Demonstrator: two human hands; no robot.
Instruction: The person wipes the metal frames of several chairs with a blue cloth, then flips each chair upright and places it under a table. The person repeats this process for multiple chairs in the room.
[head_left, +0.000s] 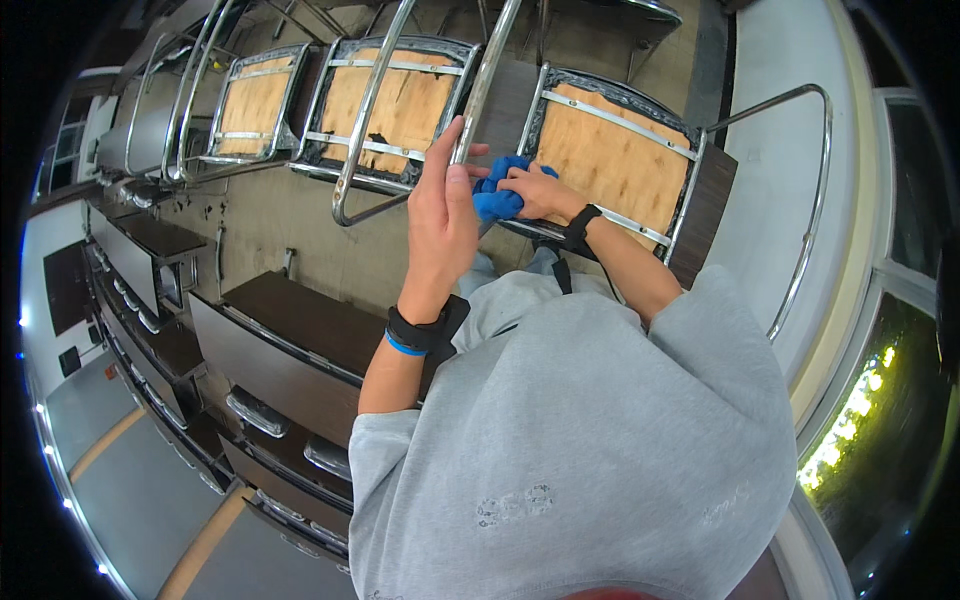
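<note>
My right hand (541, 193) grips a bunched blue cloth (499, 191) at the front left corner of an upturned chair (607, 150). That chair's underside shows bare plywood, ragged black covering around its edge and metal crossbars. My left hand (442, 210) is upright beside the cloth, its fingers around a chrome chair leg (487, 67). The lower part of this tube is hidden behind the hand. Left of it is a second upturned chair (390, 101), also with a plywood underside and a bent chrome tube frame (343, 195).
Another upturned chair (255, 105) stands farther left. The upturned chairs rest on a dark tabletop (701, 217). A white wall (772, 150) and windows (877, 405) are close on my right. Rows of dark desks (300, 315) fill the lower left, over a tan tiled floor (259, 232).
</note>
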